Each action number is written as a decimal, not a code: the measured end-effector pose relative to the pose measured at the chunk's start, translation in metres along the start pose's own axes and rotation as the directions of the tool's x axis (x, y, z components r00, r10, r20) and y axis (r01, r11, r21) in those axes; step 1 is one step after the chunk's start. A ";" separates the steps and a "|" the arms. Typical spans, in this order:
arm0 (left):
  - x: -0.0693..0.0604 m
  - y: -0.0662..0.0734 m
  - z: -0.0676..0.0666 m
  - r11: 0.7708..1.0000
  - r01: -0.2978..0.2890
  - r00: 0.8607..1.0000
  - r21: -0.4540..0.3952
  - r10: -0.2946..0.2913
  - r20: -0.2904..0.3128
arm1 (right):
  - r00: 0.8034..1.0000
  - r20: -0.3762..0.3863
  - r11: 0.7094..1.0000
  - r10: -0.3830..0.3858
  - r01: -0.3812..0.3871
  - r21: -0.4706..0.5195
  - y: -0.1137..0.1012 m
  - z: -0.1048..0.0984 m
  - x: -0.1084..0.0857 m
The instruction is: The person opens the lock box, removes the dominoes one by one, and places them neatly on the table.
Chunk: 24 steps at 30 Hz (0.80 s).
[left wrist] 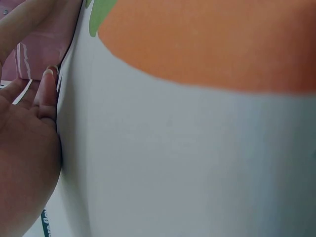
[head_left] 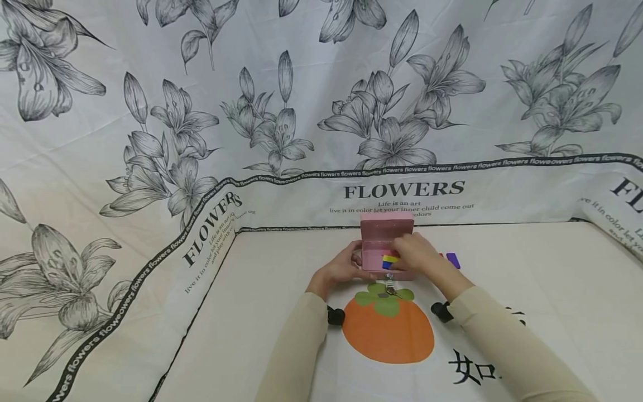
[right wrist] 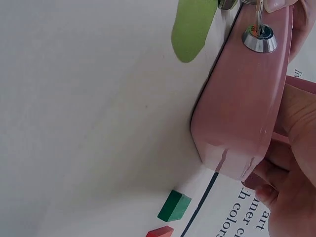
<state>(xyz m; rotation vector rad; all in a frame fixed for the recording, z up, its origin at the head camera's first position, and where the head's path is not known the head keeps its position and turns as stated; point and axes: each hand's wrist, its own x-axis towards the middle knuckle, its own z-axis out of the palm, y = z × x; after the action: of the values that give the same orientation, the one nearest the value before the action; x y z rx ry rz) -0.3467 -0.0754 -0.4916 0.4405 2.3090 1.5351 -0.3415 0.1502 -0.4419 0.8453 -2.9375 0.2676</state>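
A pink box (head_left: 387,230) stands with its lid raised, a lock with a key (right wrist: 260,38) in its front wall. My left hand (head_left: 344,265) grips the box's left side, thumb along the front and fingers round the side; the left wrist view shows this hand (left wrist: 24,163) against the pink wall. My right hand (head_left: 414,254) reaches over the right part of the box, fingertips down inside beside a yellow block (head_left: 390,258) and a blue block (head_left: 387,265). In the right wrist view the box wall (right wrist: 237,103) hides some fingers of that hand (right wrist: 296,197); whether they pinch anything is hidden.
Right of the box lie a purple block (head_left: 453,261) and a red block (head_left: 442,255), partly behind my right hand; the right wrist view also shows a green block (right wrist: 174,206). An orange persimmon print (head_left: 388,329) is on the white cloth before the box. Flower-printed fabric (head_left: 301,195) hangs behind.
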 end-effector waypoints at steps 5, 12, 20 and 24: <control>0.001 -0.001 0.000 1.000 0.000 1.000 0.017 0.000 -0.002 | 1.000 0.011 0.995 -0.025 0.024 0.095 -0.001 0.002 0.004; 0.002 -0.001 0.000 0.999 0.001 1.000 0.034 -0.001 0.000 | 0.998 0.045 0.957 -0.049 0.034 0.288 -0.001 0.003 0.007; 0.001 -0.001 0.000 1.000 -0.022 1.000 0.012 0.022 0.006 | 0.996 0.054 0.923 -0.065 0.039 0.383 -0.003 0.003 0.009; 0.000 0.000 0.000 1.000 -0.019 1.000 0.007 0.019 0.006 | 0.998 0.033 0.940 -0.051 0.037 0.339 -0.005 0.003 0.010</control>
<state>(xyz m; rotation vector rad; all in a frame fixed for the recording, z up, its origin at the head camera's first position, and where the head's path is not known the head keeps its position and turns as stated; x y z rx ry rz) -0.3464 -0.0755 -0.4912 0.4690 2.3127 1.5329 -0.3470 0.1404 -0.4429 0.9622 -2.9502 0.7789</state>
